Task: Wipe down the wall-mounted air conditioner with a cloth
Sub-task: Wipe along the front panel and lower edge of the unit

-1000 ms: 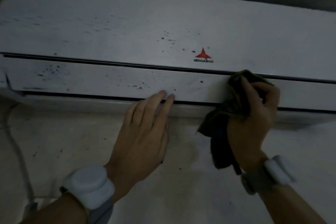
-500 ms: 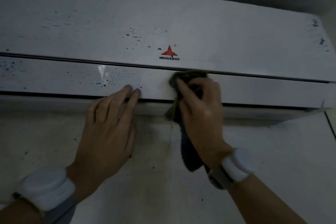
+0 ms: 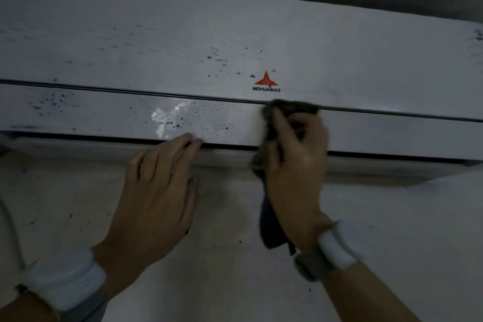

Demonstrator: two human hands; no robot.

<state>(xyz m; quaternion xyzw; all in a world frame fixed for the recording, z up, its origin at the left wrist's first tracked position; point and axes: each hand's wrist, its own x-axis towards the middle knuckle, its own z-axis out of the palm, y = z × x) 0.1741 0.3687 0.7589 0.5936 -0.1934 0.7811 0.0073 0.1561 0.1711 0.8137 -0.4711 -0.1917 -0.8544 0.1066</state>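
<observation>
**A:** Nearest the camera, what are the two hands doing?

**B:** The left hand [image 3: 154,191] lies flat against the wall [image 3: 392,217], fingers straight and close together, holding nothing; its fingertips [image 3: 192,138] reach the bottom edge of the air conditioner [image 3: 339,47]. The right hand [image 3: 295,165] is closed on the cloth [image 3: 292,107], pressing it to the lower flap just under the red logo [image 3: 266,79].

**A:** How will that cloth behave?

**B:** It looks soft, limp and light. A loose tail hangs down past the wrist, so it is best kept bunched in the palm with the fingers behind the pad, as it is here.

**A:** And the unit behind it?

**B:** A stiff, smooth plastic shell. Wet patches shine on the flap to the left of the cloth, so I'd judge it slippery there. The flap is probably hinged and thin; pressing should stay moderate.

**A:** Farther up?

**B:** Dark specks [image 3: 217,56] dot the upper panel and the left end of the flap. Much seems left to wipe.
</observation>
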